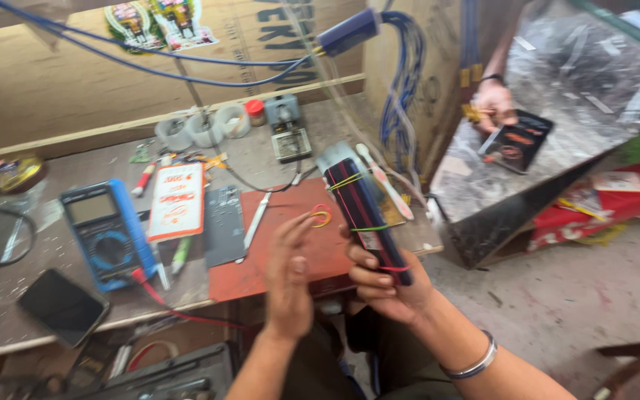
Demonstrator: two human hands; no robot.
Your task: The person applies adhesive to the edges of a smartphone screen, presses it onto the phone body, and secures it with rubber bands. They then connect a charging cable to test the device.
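My right hand (387, 285) grips the lower end of a long dark bundle (364, 211) of flat black pieces tied with red and yellow-green rubber bands, held tilted above the bench edge. My left hand (289, 270) is raised beside it, blurred, fingers loosely apart and holding nothing that I can see. Loose rubber bands (321, 216) lie on the red mat (275, 237) just beyond my left fingertips. A metal bangle (475, 361) circles my right wrist.
A blue multimeter (107, 231) with a red lead, a dark phone (62, 306), an orange-and-white card (178, 200), a grey panel (224, 224), tape rolls (201, 127) and tools lie on the bench. Blue cables hang overhead. Another person's hand (495, 104) holds a small item over a foil-covered counter (557, 133) at right.
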